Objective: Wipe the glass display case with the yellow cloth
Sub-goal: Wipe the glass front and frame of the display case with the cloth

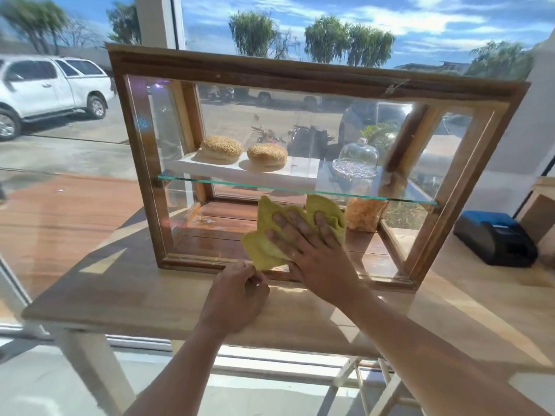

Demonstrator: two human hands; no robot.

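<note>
A wood-framed glass display case (300, 74) stands on a wooden counter in front of a window. My right hand (312, 250) lies flat with fingers spread on the yellow cloth (264, 247), pressing it against the lower middle of the front glass pane. My left hand (237, 295) rests with curled fingers at the bottom wooden rail of the case, just left of the cloth's lower corner; whether it pinches the cloth I cannot tell.
Inside the case, two sesame buns (222, 147) sit on a white board and a glass cake dome (356, 159) on the glass shelf (210, 182); a bag of snacks (365, 213) stands below. A black and blue printer (495, 238) sits at right on the counter (150, 295).
</note>
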